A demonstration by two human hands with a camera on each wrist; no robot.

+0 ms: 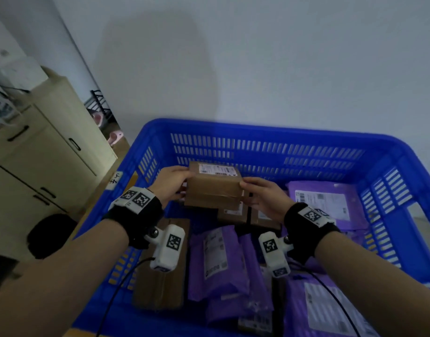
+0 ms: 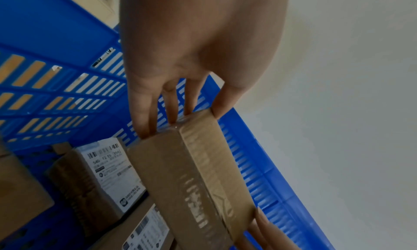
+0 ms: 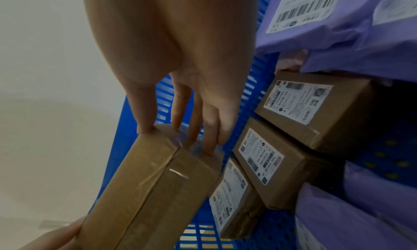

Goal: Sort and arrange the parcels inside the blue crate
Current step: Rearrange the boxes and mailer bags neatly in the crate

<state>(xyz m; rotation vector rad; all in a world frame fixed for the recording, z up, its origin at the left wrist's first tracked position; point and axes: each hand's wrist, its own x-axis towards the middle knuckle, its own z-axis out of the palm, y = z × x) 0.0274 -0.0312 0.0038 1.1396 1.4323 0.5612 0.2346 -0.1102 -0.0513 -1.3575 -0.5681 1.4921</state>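
Both hands hold a taped brown cardboard box (image 1: pixel 215 183) by its two short ends above the far middle of the blue crate (image 1: pixel 270 139), label side up: the left hand (image 1: pixel 171 184) clamps its end between thumb on top and fingers (image 2: pixel 144 111) spread down the end face, and the right hand (image 1: pixel 262 195) grips the opposite end the same way. Beneath it lie three more labelled cardboard boxes (image 3: pixel 315 107) side by side, with purple mailer bags (image 1: pixel 323 203) filling the crate's right and near parts.
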